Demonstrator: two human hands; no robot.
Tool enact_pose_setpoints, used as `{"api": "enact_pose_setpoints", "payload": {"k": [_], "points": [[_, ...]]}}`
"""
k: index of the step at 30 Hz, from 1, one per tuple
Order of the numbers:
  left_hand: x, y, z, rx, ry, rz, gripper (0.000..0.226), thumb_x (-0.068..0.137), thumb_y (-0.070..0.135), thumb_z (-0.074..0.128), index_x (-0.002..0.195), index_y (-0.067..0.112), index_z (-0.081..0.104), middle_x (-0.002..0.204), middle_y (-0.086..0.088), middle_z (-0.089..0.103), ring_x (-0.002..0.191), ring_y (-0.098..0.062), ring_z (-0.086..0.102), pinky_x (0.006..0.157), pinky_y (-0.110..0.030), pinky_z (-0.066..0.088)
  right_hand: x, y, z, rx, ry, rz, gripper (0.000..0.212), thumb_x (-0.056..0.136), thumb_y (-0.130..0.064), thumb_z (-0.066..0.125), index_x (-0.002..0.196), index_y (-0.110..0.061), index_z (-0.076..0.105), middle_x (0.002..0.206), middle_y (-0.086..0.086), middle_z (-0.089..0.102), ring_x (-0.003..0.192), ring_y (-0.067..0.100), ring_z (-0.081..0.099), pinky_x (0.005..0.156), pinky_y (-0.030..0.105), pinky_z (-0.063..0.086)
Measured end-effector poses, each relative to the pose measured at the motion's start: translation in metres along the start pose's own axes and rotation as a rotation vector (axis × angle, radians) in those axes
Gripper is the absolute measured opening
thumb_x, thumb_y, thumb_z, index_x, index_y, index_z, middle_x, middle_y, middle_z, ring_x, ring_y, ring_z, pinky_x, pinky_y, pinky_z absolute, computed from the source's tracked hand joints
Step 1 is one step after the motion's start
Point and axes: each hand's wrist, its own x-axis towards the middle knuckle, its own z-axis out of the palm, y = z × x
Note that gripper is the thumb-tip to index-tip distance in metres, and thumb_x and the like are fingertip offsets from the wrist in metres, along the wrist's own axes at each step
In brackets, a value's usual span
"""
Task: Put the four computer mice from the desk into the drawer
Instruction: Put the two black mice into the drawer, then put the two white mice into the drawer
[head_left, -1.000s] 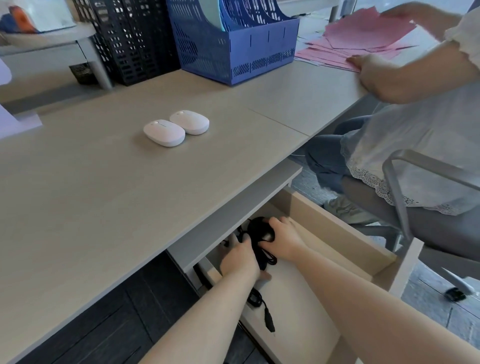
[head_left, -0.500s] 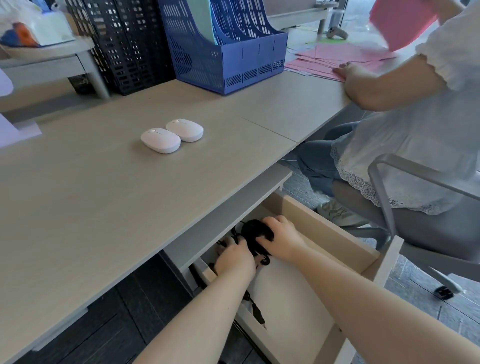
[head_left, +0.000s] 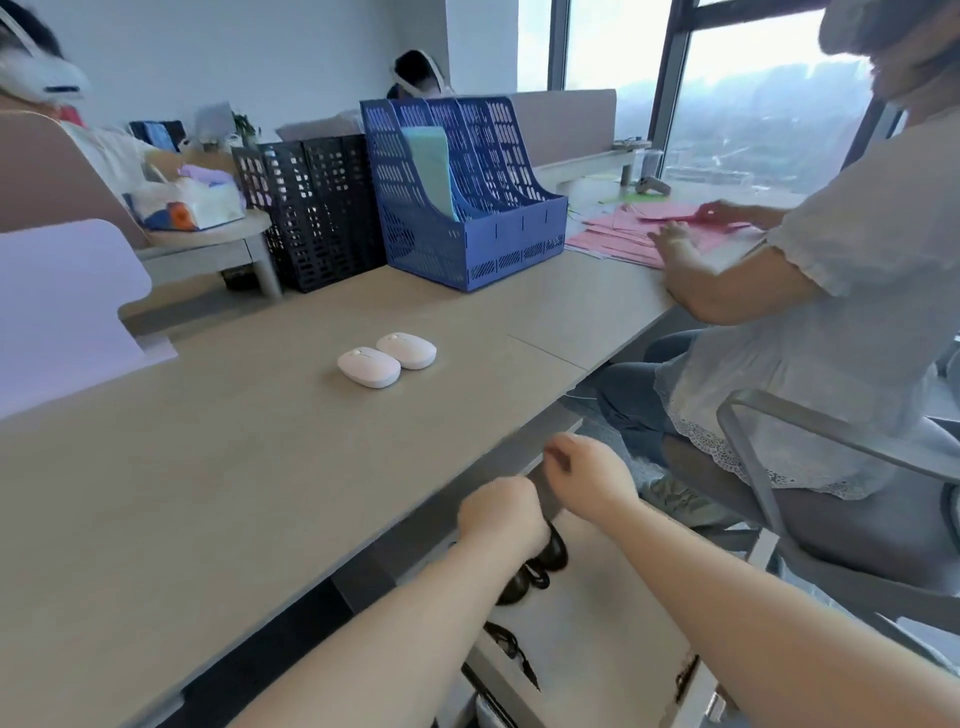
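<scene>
Two white mice (head_left: 369, 367) (head_left: 407, 351) lie side by side on the desk (head_left: 234, 467), touching. The drawer (head_left: 613, 623) under the desk edge stands pulled out. Two black wired mice (head_left: 551, 552) (head_left: 513, 588) lie at its back left with their cable (head_left: 506, 643) trailing forward. My left hand (head_left: 501, 512) is curled directly above the black mice, its fingers hidden, so contact cannot be judged. Raised above the drawer near the desk edge, my right hand (head_left: 589, 475) is loosely curled and holds nothing.
A blue file rack (head_left: 467, 208) and a black one (head_left: 311, 208) stand at the back of the desk. A person in a white top (head_left: 831, 312) sits close on the right in a grey chair (head_left: 779, 467), handling pink sheets (head_left: 634, 234).
The view has tilted up. Both hands have risen from inside the drawer toward the desk edge; my right hand has let go of the black mouse.
</scene>
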Motion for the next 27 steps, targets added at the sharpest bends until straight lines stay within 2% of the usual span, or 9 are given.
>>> {"api": "enact_pose_setpoints", "payload": {"k": [3, 6, 9, 13, 16, 19, 23, 25, 27], "points": [[0.000, -0.008, -0.040, -0.174, 0.185, 0.032, 0.022, 0.089, 0.025, 0.047, 0.102, 0.012, 0.058, 0.109, -0.012, 0.064, 0.102, -0.033, 0.059, 0.078, -0.036, 0.047, 0.010, -0.028, -0.018, 0.043, 0.092, -0.030, 0.027, 0.090, -0.022, 0.046, 0.110, -0.019, 0.064, 0.105, 0.001, 0.068, 0.099, 0.024, 0.061, 0.075, 0.030, 0.047], [0.014, -0.034, -0.070, -0.257, 0.372, 0.012, 0.023, 0.090, 0.030, 0.045, 0.095, 0.012, 0.058, 0.102, -0.011, 0.065, 0.093, -0.033, 0.058, 0.073, -0.037, 0.047, 0.026, -0.053, -0.020, 0.077, 0.086, -0.082, 0.028, 0.091, -0.029, 0.047, 0.112, -0.018, 0.063, 0.103, 0.003, 0.067, 0.099, 0.025, 0.060, 0.078, 0.032, 0.048], [0.037, -0.073, -0.084, -0.304, 0.470, -0.048, 0.030, 0.088, 0.034, 0.053, 0.110, 0.013, 0.055, 0.116, -0.010, 0.056, 0.104, -0.031, 0.054, 0.078, -0.040, 0.047, 0.050, -0.074, -0.011, 0.098, 0.041, -0.116, 0.035, 0.092, -0.034, 0.050, 0.123, -0.019, 0.057, 0.112, 0.002, 0.063, 0.110, 0.022, 0.055, 0.084, 0.033, 0.046], [0.073, -0.130, -0.085, -0.325, 0.527, -0.135, 0.048, 0.081, 0.043, 0.063, 0.117, 0.014, 0.048, 0.130, -0.008, 0.044, 0.119, -0.028, 0.041, 0.088, -0.039, 0.044, 0.087, -0.097, 0.011, 0.118, -0.030, -0.098, 0.049, 0.090, -0.036, 0.054, 0.137, -0.024, 0.044, 0.135, 0.003, 0.053, 0.129, 0.023, 0.043, 0.098, 0.038, 0.043], [0.099, -0.164, -0.078, -0.358, 0.550, -0.180, 0.064, 0.074, 0.051, 0.068, 0.120, 0.015, 0.044, 0.126, -0.010, 0.046, 0.121, -0.029, 0.037, 0.092, -0.038, 0.039, 0.113, -0.112, 0.028, 0.139, -0.060, -0.082, 0.057, 0.088, -0.036, 0.056, 0.141, -0.026, 0.038, 0.144, 0.003, 0.045, 0.136, 0.024, 0.037, 0.105, 0.039, 0.040], [0.122, -0.187, -0.073, -0.329, 0.531, -0.181, 0.084, 0.065, 0.065, 0.067, 0.126, 0.013, 0.040, 0.128, -0.014, 0.050, 0.122, -0.031, 0.039, 0.097, -0.039, 0.036, 0.136, -0.125, 0.044, 0.129, -0.054, -0.098, 0.058, 0.087, -0.037, 0.055, 0.141, -0.027, 0.037, 0.145, 0.004, 0.044, 0.136, 0.027, 0.036, 0.105, 0.040, 0.038], [0.145, -0.197, -0.069, -0.382, 0.444, -0.165, 0.117, 0.053, 0.081, 0.060, 0.142, 0.017, 0.021, 0.149, -0.015, 0.030, 0.139, -0.028, 0.020, 0.112, -0.041, 0.023, 0.158, -0.133, 0.060, 0.068, -0.032, -0.164, 0.057, 0.086, -0.041, 0.055, 0.139, -0.028, 0.039, 0.138, 0.005, 0.051, 0.129, 0.030, 0.044, 0.102, 0.040, 0.039], [0.151, -0.195, -0.069, -0.399, 0.427, -0.109, 0.115, 0.054, 0.076, 0.065, 0.143, 0.018, 0.020, 0.152, -0.015, 0.024, 0.142, -0.027, 0.015, 0.114, -0.040, 0.019, 0.166, -0.135, 0.064, 0.050, -0.031, -0.188, 0.056, 0.086, -0.043, 0.053, 0.139, -0.028, 0.040, 0.138, 0.005, 0.052, 0.128, 0.030, 0.046, 0.101, 0.040, 0.039], [0.153, -0.190, -0.072, -0.410, 0.425, -0.074, 0.106, 0.061, 0.065, 0.072, 0.142, 0.016, 0.024, 0.150, -0.014, 0.027, 0.139, -0.026, 0.022, 0.111, -0.038, 0.022, 0.171, -0.137, 0.064, 0.043, -0.031, -0.195, 0.057, 0.086, -0.045, 0.052, 0.138, -0.028, 0.041, 0.138, 0.004, 0.053, 0.127, 0.029, 0.047, 0.101, 0.040, 0.040]]}}
